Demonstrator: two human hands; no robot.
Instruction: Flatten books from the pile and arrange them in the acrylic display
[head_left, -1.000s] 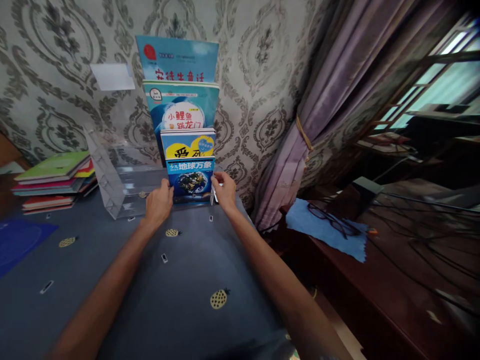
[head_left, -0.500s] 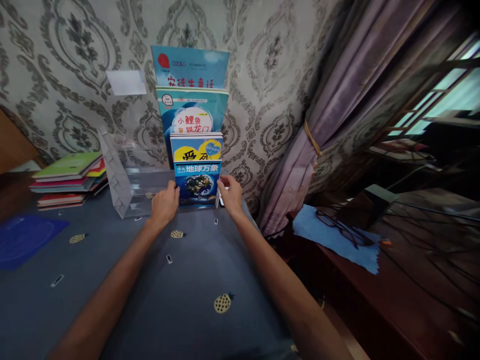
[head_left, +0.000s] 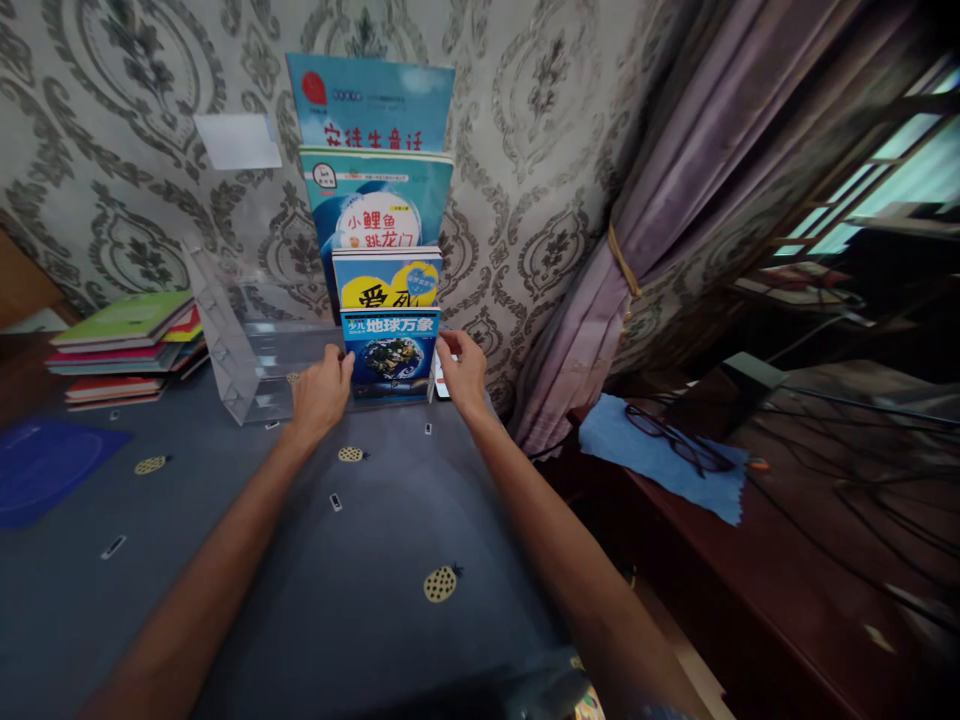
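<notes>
A small blue book with a picture of the Earth [head_left: 391,358] stands upright in the front tier of a clear plastic rack [head_left: 225,345]. My left hand [head_left: 321,395] is at its left edge, fingers curled in against it. On the opposite edge, my right hand [head_left: 463,372] pinches with thumb and fingers. Behind rise a yellow-and-blue book [head_left: 386,283], a teal book with a white oval [head_left: 379,195] and a taller blue book [head_left: 371,100], stepped upward. The fingertips' exact contact is partly hidden. A phone-like object [head_left: 444,378] shows behind my right fingers.
Left of the rack lies a stack of books [head_left: 124,345], with a blue plastic sheet [head_left: 56,465] nearer me. At right, a dark red surface [head_left: 750,590] holds glasses [head_left: 679,440] on a blue cloth [head_left: 630,450], plus cables. A tied curtain [head_left: 581,340] hangs behind.
The camera view has tipped slightly downward, so the rack and books sit higher in the picture. Both hands stay at the sides of the front book, with little visible movement against it.
</notes>
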